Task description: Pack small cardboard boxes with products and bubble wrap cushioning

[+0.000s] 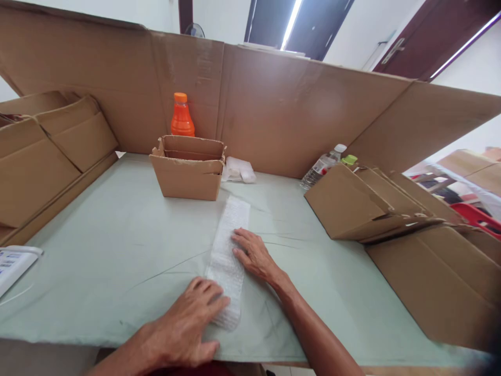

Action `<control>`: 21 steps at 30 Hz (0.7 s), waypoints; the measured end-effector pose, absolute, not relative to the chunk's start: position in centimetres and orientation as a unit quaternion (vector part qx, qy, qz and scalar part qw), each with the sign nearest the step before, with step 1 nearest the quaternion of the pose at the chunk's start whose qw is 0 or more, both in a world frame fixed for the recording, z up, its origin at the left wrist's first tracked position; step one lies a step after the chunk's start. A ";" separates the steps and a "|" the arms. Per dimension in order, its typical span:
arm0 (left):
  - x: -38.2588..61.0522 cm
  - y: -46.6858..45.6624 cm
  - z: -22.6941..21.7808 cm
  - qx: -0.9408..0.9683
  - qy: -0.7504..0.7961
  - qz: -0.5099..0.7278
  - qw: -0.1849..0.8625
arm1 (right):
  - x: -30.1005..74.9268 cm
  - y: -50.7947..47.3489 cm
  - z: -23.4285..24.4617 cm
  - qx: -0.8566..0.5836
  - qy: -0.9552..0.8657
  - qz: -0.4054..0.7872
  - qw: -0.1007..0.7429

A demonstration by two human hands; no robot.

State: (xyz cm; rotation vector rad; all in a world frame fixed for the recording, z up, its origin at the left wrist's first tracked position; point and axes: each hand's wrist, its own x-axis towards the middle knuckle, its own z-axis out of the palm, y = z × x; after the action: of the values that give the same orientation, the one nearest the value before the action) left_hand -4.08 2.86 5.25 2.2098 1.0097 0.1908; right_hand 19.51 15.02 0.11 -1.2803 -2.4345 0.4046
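A long strip of bubble wrap (230, 235) lies on the pale green table (117, 250), running away from me. My left hand (188, 324) rests on the strip's near end, fingers curled down onto it. My right hand (252, 253) lies flat on the strip's right edge near its middle, fingers stretched out. Beyond the strip's far end stands a small open cardboard box (190, 169).
An orange bottle (182, 116) stands behind the small box. White wrapped items (239, 169) lie beside it. A water bottle (323, 167) and flattened cardboard boxes (352, 206) sit at the right, more cardboard (43, 151) at the left. A tall cardboard wall (274, 109) rings the table. A white device (13, 263) sits at the left edge.
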 end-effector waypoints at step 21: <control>-4.6 -2.7 4.2 0.807 0.446 0.135 0.363 | 13.7 17.5 2.5 -0.453 -0.885 0.086 0.062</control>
State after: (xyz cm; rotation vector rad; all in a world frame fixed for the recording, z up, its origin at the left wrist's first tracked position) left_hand -4.60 -2.65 4.20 2.0772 1.1475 0.3472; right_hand 13.66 17.45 2.51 -1.3688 -2.6756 0.2592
